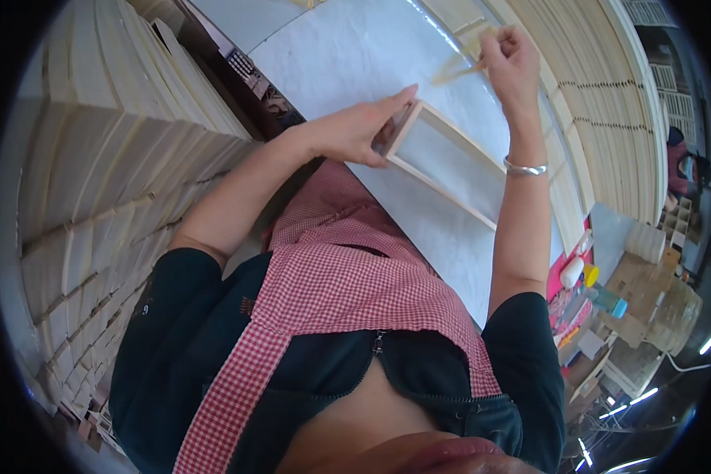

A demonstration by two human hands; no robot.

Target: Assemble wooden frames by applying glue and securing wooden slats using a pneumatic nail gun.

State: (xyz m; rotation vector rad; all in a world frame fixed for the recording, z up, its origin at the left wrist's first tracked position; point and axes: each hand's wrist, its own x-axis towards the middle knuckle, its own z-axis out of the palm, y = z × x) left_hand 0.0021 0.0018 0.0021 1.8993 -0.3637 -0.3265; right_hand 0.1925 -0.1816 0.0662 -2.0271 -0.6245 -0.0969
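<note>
A shallow rectangular frame of pale wood [442, 193] lies on the white worktop, its inside showing the white surface. My left hand [359, 133] grips the frame's near-left short end, fingers spread along that side. Above and beyond the frame, my right hand [513, 63] is raised, its fingers pinched on a thin yellowish strip [455, 77]. The strip slants down to the left of that hand; it is blurred, and I cannot make out its exact kind. My right forearm hides the frame's far-right end.
The white worktop [308, 59] runs diagonally before me. Stacked pale wooden pieces [608, 95] line its right side, and tall stacks [134, 126] rise at my left. Small bottles, one with a yellow cap [590, 275], stand at the right on something pink.
</note>
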